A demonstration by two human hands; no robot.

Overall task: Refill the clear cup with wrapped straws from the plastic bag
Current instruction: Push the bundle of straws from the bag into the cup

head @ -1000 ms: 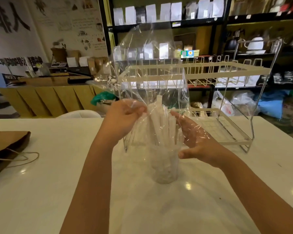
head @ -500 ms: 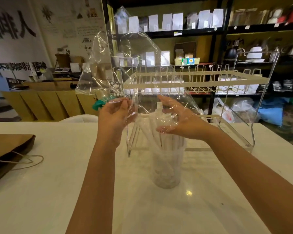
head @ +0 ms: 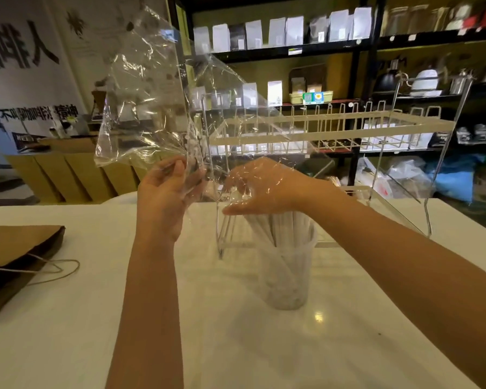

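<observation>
Now 2 bare hands are up over a white table (head: 264, 355). The left hand (head: 166, 197) pinches the crinkly plastic bag (head: 152, 108) with its thumb and fingers. That bag is see-through and stands up high above the hand, and it looks empty up there. Its lower part drapes across to the other hand.

The right hand (head: 267, 189) is under a fold of the bag, so you see it through the plastic. It sits flat on the tops of the wrapped straws (head: 281, 228). Its fingers look mostly straight and point to the left. I cannot tell if they curl round any straw.

The straws are white and thin. They stand in the clear cup (head: 286, 276), and some lean to the side. The cup stands upright on the table, right below the right hand.

Just behind the cup is a wire rack (head: 334, 127) with 2 levels. A brown paper bag (head: 17, 256) with string handles lies flat at the left edge of the table, well apart from the cup. Far behind are dark shelves (head: 292, 49) with white pouches in a row.
</observation>
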